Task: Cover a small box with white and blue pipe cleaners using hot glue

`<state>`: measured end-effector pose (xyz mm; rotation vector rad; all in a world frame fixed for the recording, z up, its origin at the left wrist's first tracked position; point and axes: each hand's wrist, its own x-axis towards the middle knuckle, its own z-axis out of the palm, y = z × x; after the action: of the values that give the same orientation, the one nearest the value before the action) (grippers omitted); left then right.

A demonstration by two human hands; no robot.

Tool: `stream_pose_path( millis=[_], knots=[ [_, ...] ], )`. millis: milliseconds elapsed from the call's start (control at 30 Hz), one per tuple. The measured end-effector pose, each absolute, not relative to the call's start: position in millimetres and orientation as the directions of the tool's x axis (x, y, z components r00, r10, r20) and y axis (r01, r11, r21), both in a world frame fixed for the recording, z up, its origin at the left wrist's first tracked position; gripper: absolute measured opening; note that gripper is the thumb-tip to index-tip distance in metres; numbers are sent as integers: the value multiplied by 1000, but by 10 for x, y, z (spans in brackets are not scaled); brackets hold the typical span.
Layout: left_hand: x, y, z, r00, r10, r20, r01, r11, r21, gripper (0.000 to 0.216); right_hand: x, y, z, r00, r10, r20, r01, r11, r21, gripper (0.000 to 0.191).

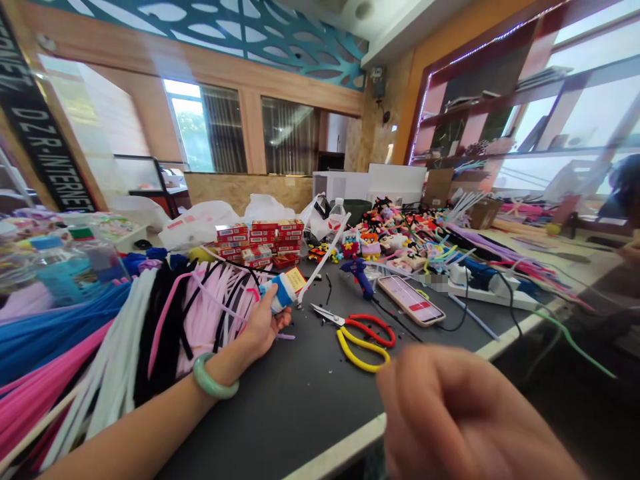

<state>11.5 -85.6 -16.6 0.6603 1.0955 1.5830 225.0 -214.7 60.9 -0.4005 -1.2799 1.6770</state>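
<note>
Head view: your left fingers (pixel 283 318) grasp a blue-and-white box (pixel 284 293) left of the scissors (pixel 342 328); right fingers (pixel 425 397) curl nearer you, contents unclear.

Counter (pixel 310 407): dark top, pale edge. Far side: marbled low wall (pixel 225 189), bright window (pixel 197 130), dark curtain (pixel 223 130) beside it. Overhead: teal cut-out panel (pixel 243 30), white ceiling (pixel 395 27). Right: shelves (pixel 550 153), framed by lit strip (pixel 500 37).

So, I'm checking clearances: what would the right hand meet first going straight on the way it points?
Probably the red-and-yellow-handled scissors, though depth is unclear: the right hand looks raised and might pass above them.
</note>
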Motion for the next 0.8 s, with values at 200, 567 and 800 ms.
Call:
stream_pose_path(
  millis=[200, 567, 800],
  knots=[
    [132, -883, -136, -305, 942, -137, -449, -16, 893, 28, 2224, -1807, 682, -406, 894, 191, -584, -93, -806, 20],
    [140, -898, -116, -294, 944, -148, -429, 8, 903, 29, 2316, -1674, 602, -334, 938, 90, -581, -130, -804, 30],
    [154, -915, -124, -276, 954, -115, -391, -2, 920, 29, 2171, -1609, 435, -342, 934, 103, -495, -86, -865, 40]
  ],
)
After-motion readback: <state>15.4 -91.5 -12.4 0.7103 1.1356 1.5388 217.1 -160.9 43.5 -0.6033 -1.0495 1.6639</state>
